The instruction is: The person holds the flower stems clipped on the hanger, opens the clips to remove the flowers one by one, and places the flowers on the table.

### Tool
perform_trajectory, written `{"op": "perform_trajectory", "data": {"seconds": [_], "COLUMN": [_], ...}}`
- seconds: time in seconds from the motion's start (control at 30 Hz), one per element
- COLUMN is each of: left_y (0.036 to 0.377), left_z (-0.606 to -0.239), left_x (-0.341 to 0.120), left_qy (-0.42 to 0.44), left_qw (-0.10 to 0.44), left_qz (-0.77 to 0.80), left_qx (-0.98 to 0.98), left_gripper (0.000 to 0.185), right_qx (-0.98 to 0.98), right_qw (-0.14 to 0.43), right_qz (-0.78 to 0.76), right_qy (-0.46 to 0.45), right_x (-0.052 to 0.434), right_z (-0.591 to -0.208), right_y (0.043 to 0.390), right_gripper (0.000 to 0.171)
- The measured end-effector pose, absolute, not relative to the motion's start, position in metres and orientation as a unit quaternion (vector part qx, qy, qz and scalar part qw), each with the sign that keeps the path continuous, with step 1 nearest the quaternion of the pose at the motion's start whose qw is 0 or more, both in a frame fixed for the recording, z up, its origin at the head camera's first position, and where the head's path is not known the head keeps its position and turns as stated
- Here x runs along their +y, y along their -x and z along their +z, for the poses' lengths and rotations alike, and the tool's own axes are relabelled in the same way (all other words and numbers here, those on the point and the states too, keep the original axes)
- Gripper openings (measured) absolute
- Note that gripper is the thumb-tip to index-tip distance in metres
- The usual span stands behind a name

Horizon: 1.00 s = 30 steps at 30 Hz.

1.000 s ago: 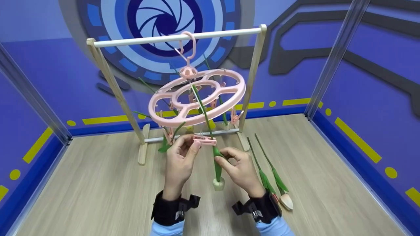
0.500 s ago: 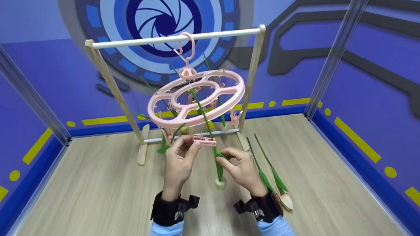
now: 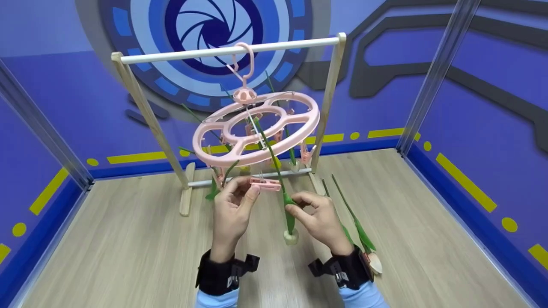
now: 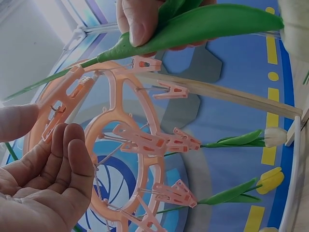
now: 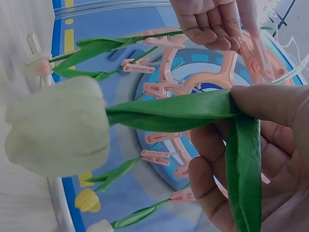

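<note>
My left hand pinches a pink clothespin that hangs from the front of a round pink drying hanger. My right hand pinches a white artificial tulip by its green leaves, bloom downward. Its stem slants up past the clothespin's right end, in front of the hanger. Whether the stem sits between the clothespin's tips or just beside them, I cannot tell. Other tulips hang upside down from clips, among them a yellow one and a white one.
The hanger hooks over the white bar of a wooden stand. On the table to the right lies a peach tulip, with another stem partly hidden behind my right hand. Purple-blue walls enclose the table.
My right hand has shifted slightly right with the white tulip, so its stem now crosses at the clothespin's very end. My left hand has barely moved left, still pinching the clothespin.
</note>
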<state>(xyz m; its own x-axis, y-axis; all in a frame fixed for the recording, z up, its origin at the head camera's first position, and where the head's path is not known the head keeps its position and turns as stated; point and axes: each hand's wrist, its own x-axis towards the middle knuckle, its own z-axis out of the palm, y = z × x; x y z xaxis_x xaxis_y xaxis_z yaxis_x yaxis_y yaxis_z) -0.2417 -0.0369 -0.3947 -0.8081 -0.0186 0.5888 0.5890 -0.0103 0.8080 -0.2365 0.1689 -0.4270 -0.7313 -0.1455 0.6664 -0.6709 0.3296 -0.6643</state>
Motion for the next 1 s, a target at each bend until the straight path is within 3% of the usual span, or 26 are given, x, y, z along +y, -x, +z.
{"op": "perform_trajectory", "data": {"seconds": [1.0], "left_y": [0.244], "left_z": [-0.396], "left_x": [-0.036], "left_qy": [0.193], "left_qw": [0.224], "left_qz": [-0.687], "left_qx": [-0.664], "left_gripper": [0.026], "right_qx": [-0.825], "right_qw": [0.191], "right_qz": [0.500], "right_qy": [-0.181], "right_x": [0.205], "right_z": [-0.411], "right_y": [0.228], "right_gripper": [0.008]}}
